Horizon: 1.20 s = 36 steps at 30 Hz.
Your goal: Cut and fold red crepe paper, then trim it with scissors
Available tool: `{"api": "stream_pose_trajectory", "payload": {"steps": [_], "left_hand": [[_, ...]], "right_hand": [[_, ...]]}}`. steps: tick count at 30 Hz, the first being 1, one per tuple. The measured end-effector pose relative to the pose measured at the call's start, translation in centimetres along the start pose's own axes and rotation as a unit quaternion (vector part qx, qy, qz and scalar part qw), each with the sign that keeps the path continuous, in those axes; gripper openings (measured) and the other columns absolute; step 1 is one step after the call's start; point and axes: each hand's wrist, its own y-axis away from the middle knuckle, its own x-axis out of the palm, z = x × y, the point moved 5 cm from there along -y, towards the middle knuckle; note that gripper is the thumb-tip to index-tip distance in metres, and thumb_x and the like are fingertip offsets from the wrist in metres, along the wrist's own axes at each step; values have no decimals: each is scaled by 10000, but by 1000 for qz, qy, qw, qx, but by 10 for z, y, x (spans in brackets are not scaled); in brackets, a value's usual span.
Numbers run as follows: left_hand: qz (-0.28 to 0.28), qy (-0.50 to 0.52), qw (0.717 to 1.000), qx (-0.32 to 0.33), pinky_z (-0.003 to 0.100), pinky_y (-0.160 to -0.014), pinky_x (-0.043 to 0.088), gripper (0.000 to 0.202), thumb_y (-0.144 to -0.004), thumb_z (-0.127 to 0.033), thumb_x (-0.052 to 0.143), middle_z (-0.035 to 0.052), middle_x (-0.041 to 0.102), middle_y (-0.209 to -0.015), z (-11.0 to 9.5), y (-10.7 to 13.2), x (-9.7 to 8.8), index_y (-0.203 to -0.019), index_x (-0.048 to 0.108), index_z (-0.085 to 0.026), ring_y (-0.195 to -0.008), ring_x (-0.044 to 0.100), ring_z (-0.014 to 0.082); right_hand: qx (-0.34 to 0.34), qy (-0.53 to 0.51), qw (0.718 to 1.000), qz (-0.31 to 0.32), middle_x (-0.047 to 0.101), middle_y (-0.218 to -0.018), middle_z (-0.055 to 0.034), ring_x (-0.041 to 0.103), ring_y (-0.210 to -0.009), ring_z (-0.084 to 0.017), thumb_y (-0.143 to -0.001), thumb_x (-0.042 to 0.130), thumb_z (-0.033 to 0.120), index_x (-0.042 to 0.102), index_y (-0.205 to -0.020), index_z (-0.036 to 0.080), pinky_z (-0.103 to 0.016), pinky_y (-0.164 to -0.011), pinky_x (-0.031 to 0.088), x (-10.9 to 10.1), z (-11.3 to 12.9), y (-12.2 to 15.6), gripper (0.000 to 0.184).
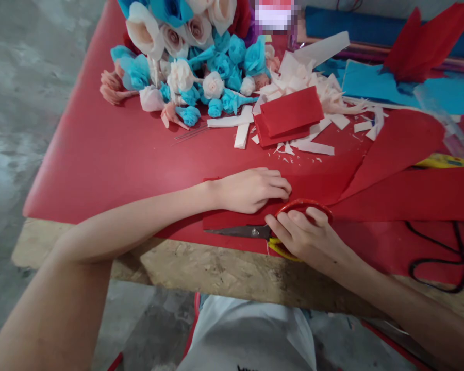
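My left hand (pixel 254 190) lies on a strip of red crepe paper (pixel 232 219) near the front edge of the table, its fingers curled down and holding the paper against the surface. Just to the right, my right hand (pixel 305 232) grips a pair of scissors (pixel 251 232) by handles that show red and yellow. The dark blades look closed and point left along the paper's near edge. My left thumb and the fingertips under the hand are hidden. More red paper (pixel 402 193) stretches off to the right.
Paper flowers (pixel 212 64) in blue, white and peach crowd the far left. Folded red pieces (pixel 292 113) lie over white paper scraps (pixel 325 95). Blue sheets (pixel 375 85) and a yellow tool (pixel 444 161) are farther right. A black cord (pixel 413 268) loops near the right front edge.
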Motion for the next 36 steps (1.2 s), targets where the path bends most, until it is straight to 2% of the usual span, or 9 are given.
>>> {"api": "stream_pose_trajectory", "payload": {"steps": [4, 8, 14, 18, 25, 28, 32, 34, 36], "left_hand": [[-30, 33, 999, -11, 346, -838, 469, 320, -786, -23, 389, 122, 646, -1030, 2, 1, -2, -1026, 579, -117, -919, 574, 199], [-61, 48, 996, -43, 304, -755, 487, 286, -814, -45, 378, 108, 645, -941, 6, 4, -1, -1055, 513, -121, -814, 593, 167], [-52, 51, 996, -40, 293, -768, 475, 311, -788, -13, 383, 97, 632, -956, 7, 4, 0, -1060, 474, -133, -826, 582, 158], [-43, 70, 996, -40, 290, -813, 467, 338, -775, 14, 379, 92, 632, -992, 6, 4, -2, -1062, 472, -139, -876, 578, 158], [-39, 72, 996, -32, 290, -848, 461, 345, -782, 13, 381, 91, 639, -1015, 4, 4, -3, -1077, 493, -126, -913, 573, 163], [-38, 57, 997, -30, 293, -837, 464, 320, -813, -17, 385, 92, 643, -1018, 3, 4, -3, -1087, 508, -126, -915, 578, 166], [-28, 12, 999, -20, 300, -812, 469, 290, -849, -72, 387, 105, 644, -1017, -1, 4, -3, -1104, 516, -120, -894, 583, 169], [-20, -28, 999, -13, 305, -793, 467, 279, -871, -108, 380, 113, 644, -1013, -4, 4, -2, -1113, 518, -111, -893, 583, 176], [-15, -77, 997, -9, 304, -762, 463, 277, -890, -144, 371, 109, 652, -987, -8, 3, -4, -1119, 524, -108, -870, 589, 178]], "right_hand": [[18, 10, 999, 24, 571, -769, -30, 401, -718, -171, -859, 407, 114, 550, -1065, 131, -334, -746, 268, 1, 2, -2, 252], [18, 16, 999, 38, 547, -730, -32, 385, -698, -179, -855, 380, 102, 562, -1011, 135, -335, -720, 271, 0, 5, -10, 242], [-16, 8, 1000, -12, 532, -678, -20, 374, -651, -160, -843, 370, 70, 595, -905, 125, -328, -719, 281, -4, 8, -17, 240], [-43, -7, 999, -32, 531, -658, -13, 403, -666, -157, -845, 364, 63, 605, -924, 118, -325, -723, 289, -8, 9, -16, 260], [-22, -25, 999, -29, 584, -674, -3, 439, -672, -141, -857, 353, 60, 588, -979, 134, -314, -715, 292, -18, 8, 8, 274], [32, -36, 998, -47, 611, -684, 6, 467, -682, -133, -858, 374, 73, 577, -986, 150, -311, -731, 301, -23, -3, 29, 251], [163, -61, 982, -78, 608, -630, 0, 503, -649, -149, -804, 472, 95, 577, -949, 158, -307, -709, 355, -28, -30, 59, 190], [249, -67, 961, -101, 624, -657, -19, 540, -649, -158, -782, 504, 112, 586, -924, 167, -292, -683, 392, -31, -46, 77, 173], [370, -69, 922, -95, 650, -715, -38, 574, -645, -164, -788, 545, 206, 602, -928, 172, -273, -633, 417, -29, -62, 97, 155]]}}
